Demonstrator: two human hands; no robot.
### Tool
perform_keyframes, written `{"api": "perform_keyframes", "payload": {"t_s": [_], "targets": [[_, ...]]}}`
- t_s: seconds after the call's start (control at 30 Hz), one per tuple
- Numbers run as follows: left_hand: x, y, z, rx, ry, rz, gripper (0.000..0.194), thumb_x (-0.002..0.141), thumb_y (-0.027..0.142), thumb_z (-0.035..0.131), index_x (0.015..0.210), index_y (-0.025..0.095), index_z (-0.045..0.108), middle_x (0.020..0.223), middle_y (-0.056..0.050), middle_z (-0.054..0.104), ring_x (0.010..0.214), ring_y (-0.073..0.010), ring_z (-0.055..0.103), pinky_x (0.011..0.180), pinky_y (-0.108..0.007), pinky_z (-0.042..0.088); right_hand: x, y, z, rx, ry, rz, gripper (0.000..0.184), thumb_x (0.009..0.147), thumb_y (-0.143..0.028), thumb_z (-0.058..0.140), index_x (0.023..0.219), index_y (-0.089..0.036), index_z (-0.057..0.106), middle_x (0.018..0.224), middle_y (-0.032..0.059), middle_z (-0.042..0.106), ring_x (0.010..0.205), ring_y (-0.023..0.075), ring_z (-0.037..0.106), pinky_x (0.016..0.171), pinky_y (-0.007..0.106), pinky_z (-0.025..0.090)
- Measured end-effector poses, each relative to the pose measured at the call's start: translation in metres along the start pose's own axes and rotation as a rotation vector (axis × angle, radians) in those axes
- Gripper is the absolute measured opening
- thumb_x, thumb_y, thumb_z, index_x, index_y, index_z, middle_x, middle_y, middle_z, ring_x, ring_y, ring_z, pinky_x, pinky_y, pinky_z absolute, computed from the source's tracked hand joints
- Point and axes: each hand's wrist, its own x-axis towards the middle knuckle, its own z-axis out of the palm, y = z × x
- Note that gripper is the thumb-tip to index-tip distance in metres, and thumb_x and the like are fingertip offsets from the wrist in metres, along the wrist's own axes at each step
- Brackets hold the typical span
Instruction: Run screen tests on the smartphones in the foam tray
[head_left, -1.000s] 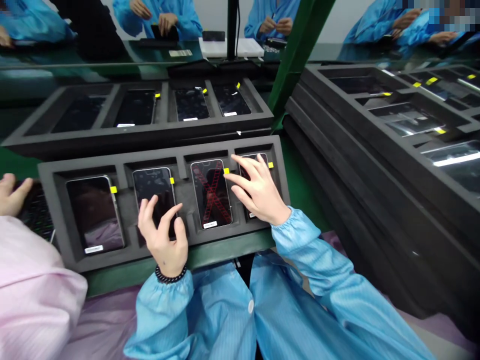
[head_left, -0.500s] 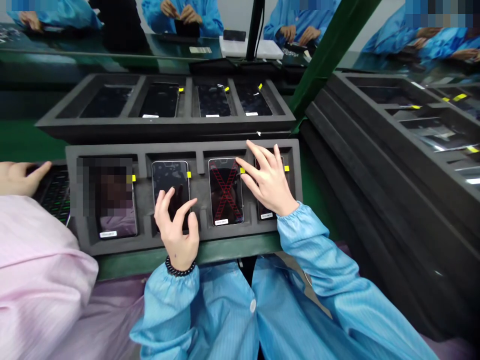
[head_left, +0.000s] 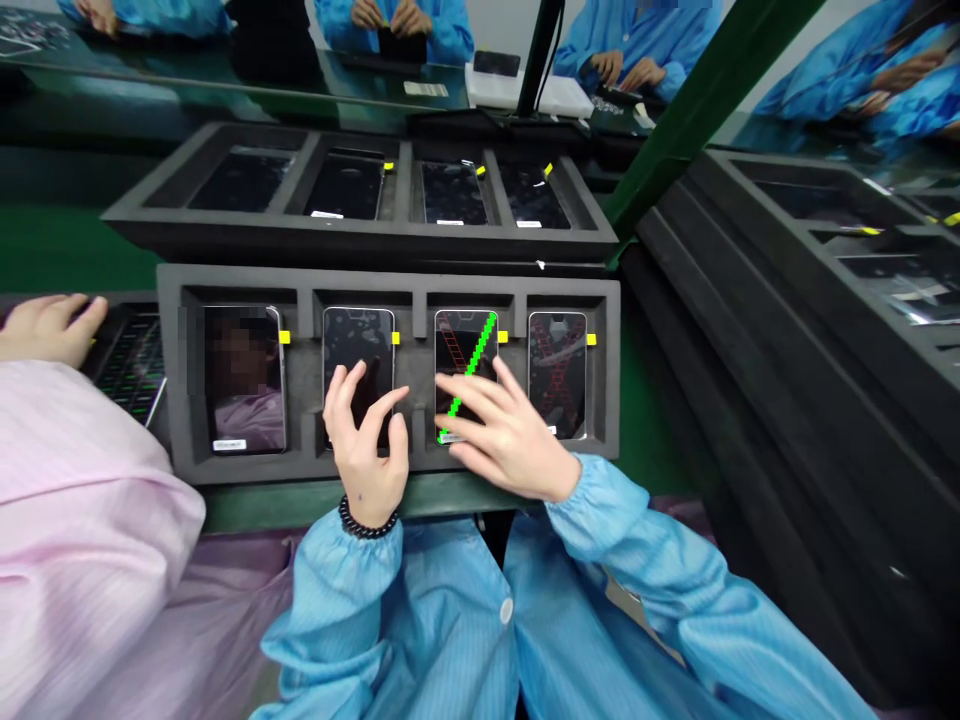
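A dark foam tray [head_left: 300, 290] in front of me holds several phones side by side, each with a yellow tab. My left hand [head_left: 365, 440] rests with spread fingers on the second phone [head_left: 358, 345], whose screen is dark. My right hand [head_left: 501, 432] lies open over the lower part of the third phone [head_left: 466, 350], fingertips touching its screen, which shows a green diagonal line over a red cross pattern. The fourth phone [head_left: 558, 370] shows a red cross and is uncovered. The first phone [head_left: 245, 380] sits at the tray's left end.
A second foam tray [head_left: 360, 235] with phones stands behind the first. Stacked trays [head_left: 787, 300] fill the right side. A person in a pink sleeve [head_left: 82, 500] sits at my left, hand [head_left: 45, 328] on a keyboard [head_left: 131, 365]. People in blue coats work across the bench.
My right hand has moved left from the fourth phone onto the third one, where a green diagonal line now shows. My left hand stays on the second phone.
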Motion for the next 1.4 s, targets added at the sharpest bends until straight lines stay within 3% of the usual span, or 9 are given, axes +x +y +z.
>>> {"api": "perform_keyframes", "payload": {"t_s": [0.17,0.37,0.5,0.77,0.93,1.07,1.17,1.3,1.4], "targets": [[0.001,0.001,0.001,-0.001,0.004,-0.007,0.027,0.092,0.013,0.055,0.113,0.017,0.071,0.148,-0.015,0.049,0.147,-0.0289,0.036,0.122,-0.049,0.032,0.042,0.031,-0.008,-0.133,0.068,0.186,0.039,0.103,-0.038,0.044,0.131,-0.017,0.063,0.161,0.0154,0.038,0.143,0.0297,0.042,0.125,0.062,0.019],[0.0,0.0,0.0,-0.006,0.006,-0.015,0.027,0.093,0.014,0.054,0.114,0.018,0.071,0.149,-0.014,0.048,0.148,-0.0286,0.035,0.122,-0.048,0.032,0.06,0.04,-0.004,-0.177,0.023,0.195,0.043,0.103,-0.038,0.044,0.139,-0.017,0.057,0.163,0.0153,0.033,0.145,0.0303,0.04,0.125,0.063,0.019],[0.0,0.0,0.0,0.001,0.0,-0.017,0.026,0.093,0.015,0.054,0.113,0.018,0.071,0.149,-0.014,0.048,0.148,-0.0286,0.035,0.122,-0.048,0.032,0.041,0.032,-0.008,-0.161,0.022,0.189,0.04,0.104,-0.038,0.043,0.129,-0.018,0.065,0.16,0.0145,0.04,0.144,0.0294,0.042,0.126,0.063,0.017],[0.001,0.001,0.0,-0.003,-0.002,-0.031,0.026,0.095,0.02,0.052,0.112,0.018,0.071,0.148,-0.013,0.049,0.147,-0.0292,0.036,0.121,-0.05,0.034,-0.024,0.003,-0.012,-0.061,0.024,0.213,0.03,0.102,-0.03,0.048,0.115,-0.02,0.073,0.15,0.0128,0.053,0.136,0.0264,0.051,0.126,0.061,0.022],[0.0,0.002,0.0,0.005,-0.012,-0.043,0.027,0.096,0.024,0.05,0.111,0.018,0.071,0.149,-0.013,0.048,0.148,-0.0305,0.036,0.121,-0.051,0.034,-0.045,-0.005,-0.011,0.012,0.065,0.234,0.03,0.099,-0.025,0.052,0.081,-0.02,0.075,0.136,0.0093,0.066,0.126,0.0245,0.059,0.123,0.058,0.032],[-0.002,0.001,-0.001,-0.002,-0.011,-0.047,0.026,0.095,0.023,0.051,0.112,0.019,0.071,0.15,-0.013,0.047,0.148,-0.0302,0.035,0.121,-0.051,0.034,-0.048,0.004,-0.006,0.046,0.201,0.256,0.027,0.099,-0.023,0.05,0.09,-0.022,0.076,0.133,0.0079,0.067,0.123,0.0245,0.06,0.119,0.057,0.038],[-0.002,-0.002,0.001,-0.005,0.0,-0.037,0.026,0.095,0.02,0.053,0.112,0.019,0.071,0.149,-0.013,0.048,0.148,-0.03,0.036,0.121,-0.05,0.034,-0.053,0.009,0.004,0.037,0.407,0.37,0.029,0.097,-0.021,0.048,0.104,-0.024,0.076,0.132,0.0074,0.067,0.122,0.026,0.06,0.113,0.055,0.046],[0.003,0.005,0.001,-0.003,0.013,-0.009,0.025,0.095,0.019,0.053,0.112,0.019,0.071,0.148,-0.012,0.051,0.147,-0.0291,0.038,0.123,-0.049,0.032,-0.061,0.009,0.018,0.074,0.686,0.575,0.032,0.095,-0.02,0.047,0.099,-0.026,0.078,0.119,0.0063,0.071,0.112,0.0281,0.064,0.098,0.051,0.055],[0.006,0.026,-0.011,-0.126,-0.076,-0.021,0.032,0.097,0.021,0.045,0.119,0.022,0.068,0.146,-0.008,0.054,0.145,-0.0276,0.041,0.122,-0.051,0.035,-0.059,0.007,0.017,0.167,0.782,0.627,0.033,0.095,-0.021,0.046,0.091,-0.026,0.078,0.099,0.0051,0.076,0.095,0.0274,0.07,0.086,0.049,0.058]]}}
